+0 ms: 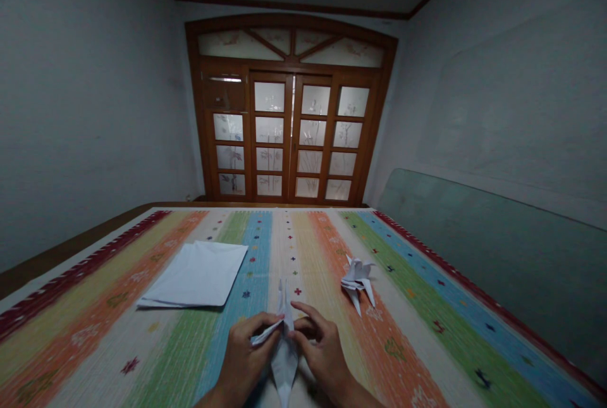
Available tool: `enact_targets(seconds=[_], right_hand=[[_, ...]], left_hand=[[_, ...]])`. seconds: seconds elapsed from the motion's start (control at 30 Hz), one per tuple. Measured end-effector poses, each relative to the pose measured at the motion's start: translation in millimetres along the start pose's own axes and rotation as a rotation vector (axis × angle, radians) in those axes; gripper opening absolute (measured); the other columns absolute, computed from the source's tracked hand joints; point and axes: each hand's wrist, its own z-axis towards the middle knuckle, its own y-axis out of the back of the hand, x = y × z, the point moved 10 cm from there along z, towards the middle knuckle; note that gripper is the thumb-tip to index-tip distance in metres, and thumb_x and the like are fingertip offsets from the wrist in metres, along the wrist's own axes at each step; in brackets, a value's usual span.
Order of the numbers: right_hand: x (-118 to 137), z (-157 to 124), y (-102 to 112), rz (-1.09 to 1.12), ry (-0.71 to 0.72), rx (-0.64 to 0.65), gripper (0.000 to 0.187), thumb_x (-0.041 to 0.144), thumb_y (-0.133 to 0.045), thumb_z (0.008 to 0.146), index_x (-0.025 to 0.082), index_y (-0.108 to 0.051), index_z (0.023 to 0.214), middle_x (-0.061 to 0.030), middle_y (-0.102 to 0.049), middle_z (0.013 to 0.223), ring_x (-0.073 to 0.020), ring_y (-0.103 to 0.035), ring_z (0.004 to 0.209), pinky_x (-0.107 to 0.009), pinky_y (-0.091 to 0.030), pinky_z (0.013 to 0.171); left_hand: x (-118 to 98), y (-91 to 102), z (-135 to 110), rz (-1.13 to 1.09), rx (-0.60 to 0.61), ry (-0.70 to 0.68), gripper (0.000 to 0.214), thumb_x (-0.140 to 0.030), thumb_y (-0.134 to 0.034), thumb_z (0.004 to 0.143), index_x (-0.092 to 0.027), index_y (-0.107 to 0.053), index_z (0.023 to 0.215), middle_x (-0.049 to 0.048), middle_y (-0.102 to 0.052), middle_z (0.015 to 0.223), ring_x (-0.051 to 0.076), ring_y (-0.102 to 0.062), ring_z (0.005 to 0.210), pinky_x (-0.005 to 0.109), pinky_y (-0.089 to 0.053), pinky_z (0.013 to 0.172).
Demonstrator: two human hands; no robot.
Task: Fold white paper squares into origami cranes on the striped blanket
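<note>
The left hand (244,357) and the right hand (322,354), two in all, are seen at the bottom of the view, held close together above a striped woven rug (156,357). One folded white paper piece (285,364) is held between them, upright and slightly tilted, with one narrow point directed upward and a longer one directed downward. A thin white flap of it is pinched between the thumb and fingers of the left hand. The right hand is curved, with its fingers pressed against the upper part of the paper.

One white origami figure (358,280), with several sharp points, is placed on the rug to the right, well apart from the hands. One stack of white paper sheets (194,274) is laid to the left; its sheet count cannot be told. The rug is banded in red, yellow, orange, green and blue. One wooden-framed glazed door set (289,136) is seen beyond the rug.
</note>
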Motion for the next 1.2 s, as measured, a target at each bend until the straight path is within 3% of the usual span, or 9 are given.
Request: enact_targets(seconds=[0.27,0.43,0.6,0.73,0.87,0.93,1.1,1.2], right_hand=[[1,-3,-12,0.054,0.031,0.090,0.056,0.026,-0.079,0.075,0.021,-0.067,0.129,-0.0119,-0.074,0.108,-0.0226,-0.072,0.084,-0.032,-0.059,0.072],[12,-5,-17,-0.004,0.065,0.125,0.061,0.019,-0.071,0.080,0.022,-0.056,0.139,-0.0100,-0.071,0.109,-0.0207,-0.069,0.090,-0.031,-0.056,0.079],[15,-5,-26,0.051,0.042,0.181,0.073,0.020,-0.071,0.080,0.023,-0.041,0.147,-0.0018,-0.071,0.090,-0.0189,-0.068,0.082,-0.030,-0.054,0.078],[8,-4,-24,0.027,-0.023,0.161,0.046,0.022,-0.070,0.083,0.020,-0.057,0.127,-0.0029,-0.073,0.083,-0.0213,-0.071,0.078,-0.029,-0.054,0.072],[14,-3,-20,-0.111,0.035,0.145,0.012,0.015,-0.064,0.083,0.019,-0.070,0.093,-0.0053,-0.075,0.083,-0.0226,-0.072,0.079,-0.028,-0.052,0.071],[17,-3,-17,-0.187,0.075,0.129,0.013,0.011,-0.060,0.081,0.018,-0.071,0.084,-0.0052,-0.075,0.082,-0.0223,-0.071,0.079,-0.027,-0.051,0.071],[22,-4,-5,-0.260,0.193,0.038,0.030,0.002,-0.051,0.070,0.020,-0.071,0.083,-0.0035,-0.075,0.082,-0.0207,-0.070,0.079,-0.027,-0.049,0.072],[33,-5,6,-0.287,0.322,-0.070,0.030,0.001,-0.051,0.067,0.020,-0.067,0.083,-0.0023,-0.072,0.081,-0.0202,-0.067,0.079,-0.027,-0.047,0.073]], left_hand=[[19,3.2,6,-0.208,-0.089,0.235,0.015,-0.033,-0.074,0.068,-0.021,-0.075,0.077,0.0023,-0.078,0.075,0.025,-0.075,0.073,0.030,-0.061,0.068],[32,1.6,4,-0.311,-0.119,0.309,0.024,-0.036,-0.077,0.067,-0.020,-0.072,0.085,0.0024,-0.078,0.078,0.025,-0.075,0.075,0.030,-0.059,0.067],[44,-4.1,-2,-0.429,-0.120,0.436,0.038,-0.040,-0.082,0.065,-0.017,-0.069,0.092,0.0013,-0.075,0.073,0.022,-0.072,0.068,0.026,-0.054,0.060],[52,-15.6,-4,-0.638,-0.105,0.533,0.045,-0.036,-0.086,0.061,-0.019,-0.064,0.097,-0.0033,-0.070,0.064,0.018,-0.068,0.059,0.022,-0.049,0.054],[53,-20.7,-3,-0.766,-0.114,0.551,0.046,-0.032,-0.087,0.060,-0.019,-0.063,0.097,-0.0052,-0.067,0.064,0.014,-0.064,0.058,0.020,-0.048,0.055],[53,-24.3,-3,-0.807,-0.092,0.556,0.044,-0.029,-0.086,0.060,-0.019,-0.064,0.098,-0.0050,-0.067,0.065,0.014,-0.063,0.059,0.020,-0.047,0.057],[52,-33.7,-6,-0.834,-0.006,0.601,0.049,-0.022,-0.083,0.059,-0.019,-0.068,0.106,-0.0033,-0.069,0.069,0.016,-0.064,0.065,0.023,-0.049,0.064],[46,-36.4,-8,-0.781,0.046,0.618,0.035,-0.020,-0.080,0.058,-0.015,-0.074,0.092,-0.0003,-0.070,0.072,0.020,-0.065,0.076,0.025,-0.049,0.070]])
